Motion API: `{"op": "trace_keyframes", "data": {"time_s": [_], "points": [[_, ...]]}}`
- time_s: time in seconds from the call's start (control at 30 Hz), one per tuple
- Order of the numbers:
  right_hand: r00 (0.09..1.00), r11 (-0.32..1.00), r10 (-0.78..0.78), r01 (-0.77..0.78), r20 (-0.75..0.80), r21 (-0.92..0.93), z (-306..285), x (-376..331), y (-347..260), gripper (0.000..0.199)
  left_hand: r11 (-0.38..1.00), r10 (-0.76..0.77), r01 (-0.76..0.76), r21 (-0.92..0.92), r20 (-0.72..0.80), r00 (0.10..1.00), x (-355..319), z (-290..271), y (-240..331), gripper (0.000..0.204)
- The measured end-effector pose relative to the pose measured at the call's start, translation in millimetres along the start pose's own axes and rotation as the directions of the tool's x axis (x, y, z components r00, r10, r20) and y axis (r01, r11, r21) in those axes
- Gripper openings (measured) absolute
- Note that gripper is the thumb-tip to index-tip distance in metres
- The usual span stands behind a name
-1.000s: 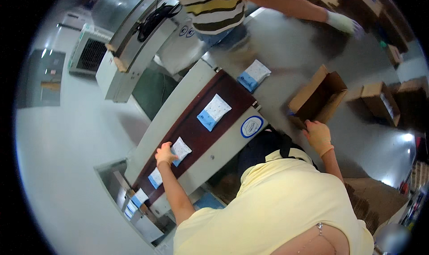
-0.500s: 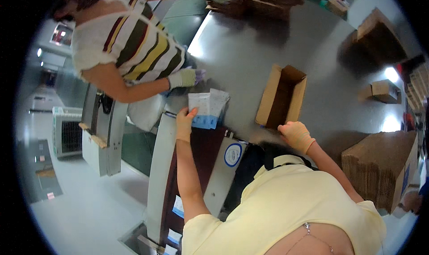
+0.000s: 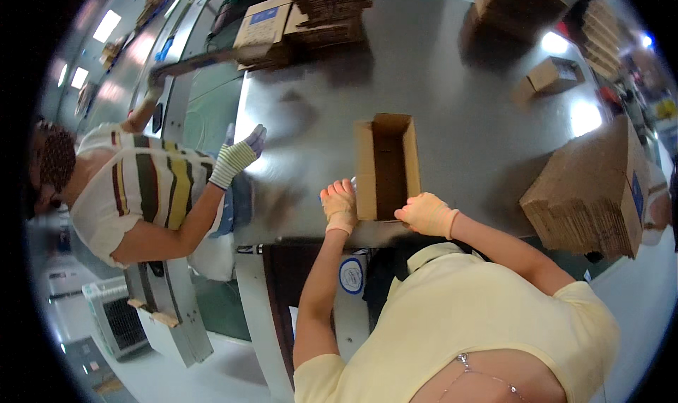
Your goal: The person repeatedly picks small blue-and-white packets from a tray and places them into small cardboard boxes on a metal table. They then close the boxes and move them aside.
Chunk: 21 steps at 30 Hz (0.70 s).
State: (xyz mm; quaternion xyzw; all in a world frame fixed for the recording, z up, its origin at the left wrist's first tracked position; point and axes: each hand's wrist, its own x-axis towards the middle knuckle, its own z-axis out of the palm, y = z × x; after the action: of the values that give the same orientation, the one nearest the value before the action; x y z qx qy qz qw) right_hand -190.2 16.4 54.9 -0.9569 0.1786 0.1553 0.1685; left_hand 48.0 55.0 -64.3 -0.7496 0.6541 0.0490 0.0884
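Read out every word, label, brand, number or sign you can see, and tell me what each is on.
Nothing reads clearly enough to quote.
Round blue-and-white sticker on the conveyor rail: too small.
Blue label on the pale carton across the table: too small and blurred.
Blue patch on the carton stack at right: too blurred.
Open box: no lettering I can make out.

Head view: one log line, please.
left hand: beside open brown cardboard box; right hand: gripping its near right corner; beneath: grey metal table
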Motion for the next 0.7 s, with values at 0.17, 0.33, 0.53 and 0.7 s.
{"op": "trace_keyframes", "data": {"time_s": [0.17,0.33,0.53,0.7], "points": [[0.999,1.000,0.019,-0.019,-0.030,-0.001,5,-3,-1,0.015,0.982,-0.055,0.075,-0.172,0.121,0.991,12,-36,-20,0.039],[0.999,0.999,0.050,-0.050,-0.012,-0.010,11,3,-3,0.015,0.793,-0.336,0.187,-0.580,-0.160,0.928,4,-93,-69,0.074],[0.991,0.999,0.031,-0.034,-0.133,-0.018,40,18,0,0.015,-0.416,0.160,-0.184,-0.890,-0.271,0.949,-9,-89,12,0.056],[0.982,1.000,0.013,-0.017,-0.189,-0.019,29,7,-10,0.011,0.732,0.048,-0.153,-0.664,-0.173,0.984,-18,-40,57,0.069]]}}
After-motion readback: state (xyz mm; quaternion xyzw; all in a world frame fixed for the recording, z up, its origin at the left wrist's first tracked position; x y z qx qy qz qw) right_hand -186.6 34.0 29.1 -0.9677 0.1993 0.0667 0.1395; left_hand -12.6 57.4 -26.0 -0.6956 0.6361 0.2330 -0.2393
